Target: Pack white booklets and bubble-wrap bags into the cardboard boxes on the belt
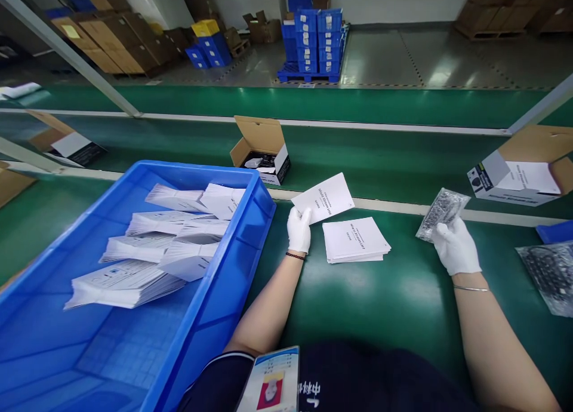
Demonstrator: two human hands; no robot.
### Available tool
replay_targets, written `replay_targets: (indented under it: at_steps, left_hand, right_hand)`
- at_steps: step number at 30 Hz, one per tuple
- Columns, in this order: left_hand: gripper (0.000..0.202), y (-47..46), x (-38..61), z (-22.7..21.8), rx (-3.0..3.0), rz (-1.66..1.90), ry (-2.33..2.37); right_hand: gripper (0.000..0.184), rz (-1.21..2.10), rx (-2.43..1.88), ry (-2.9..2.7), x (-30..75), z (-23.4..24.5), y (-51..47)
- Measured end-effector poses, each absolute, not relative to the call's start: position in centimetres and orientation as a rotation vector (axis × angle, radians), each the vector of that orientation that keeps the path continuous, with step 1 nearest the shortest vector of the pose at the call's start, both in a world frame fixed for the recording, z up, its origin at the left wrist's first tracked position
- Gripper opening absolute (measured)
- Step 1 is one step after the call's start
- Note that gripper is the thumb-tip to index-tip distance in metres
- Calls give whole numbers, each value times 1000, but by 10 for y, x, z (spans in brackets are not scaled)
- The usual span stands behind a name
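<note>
My left hand (299,230), in a white glove, pinches the corner of a white printed leaflet (324,198) and holds it just above the green bench. A small stack of the same leaflets (356,240) lies flat on the bench between my hands. My gloved right hand (454,245) grips a small clear plastic bag of dark parts (441,212). On the conveyor belt beyond my left hand stands an open cardboard box (262,149) with dark contents inside.
A big blue crate (210,292) with several leaflet bundles (156,251) fills the left. Another open box (521,173) sits at the right on the belt, more bagged parts (548,274) at the right edge. Blue crates (313,42) and cartons stand on the floor behind.
</note>
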State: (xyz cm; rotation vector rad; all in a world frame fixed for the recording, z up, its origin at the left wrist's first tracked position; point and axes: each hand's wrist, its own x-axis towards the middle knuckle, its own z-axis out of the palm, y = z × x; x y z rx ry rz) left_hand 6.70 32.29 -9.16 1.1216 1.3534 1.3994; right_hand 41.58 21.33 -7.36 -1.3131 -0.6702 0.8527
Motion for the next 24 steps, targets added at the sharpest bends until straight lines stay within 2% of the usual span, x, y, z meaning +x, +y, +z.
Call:
replay_targets:
  at_steps: [3, 8, 12, 16, 20, 24]
  left_hand:
    - [13, 322, 66, -91, 1153, 1398, 1361]
    - [16, 320, 64, -87, 1196, 1396, 1386]
    - [19, 320, 65, -87, 1247, 1385, 1409]
    - [23, 323, 68, -90, 1183, 1412, 1373]
    - [29, 327, 74, -92, 1136, 1427, 1311]
    - [38, 329, 77, -90, 1140, 1413, 1244]
  right_hand:
    - [58, 833, -1350, -726, 419, -79, 213]
    - [38, 834, -1432, -709, 425, -88, 214]
    - [32, 845, -1454, -733, 427, -91, 213]
    - [27, 675, -1557, -828, 419, -78, 211]
    - [40, 583, -1695, -1141, 389, -42, 222]
    - [51, 624, -1494, -1542, 321, 10, 272]
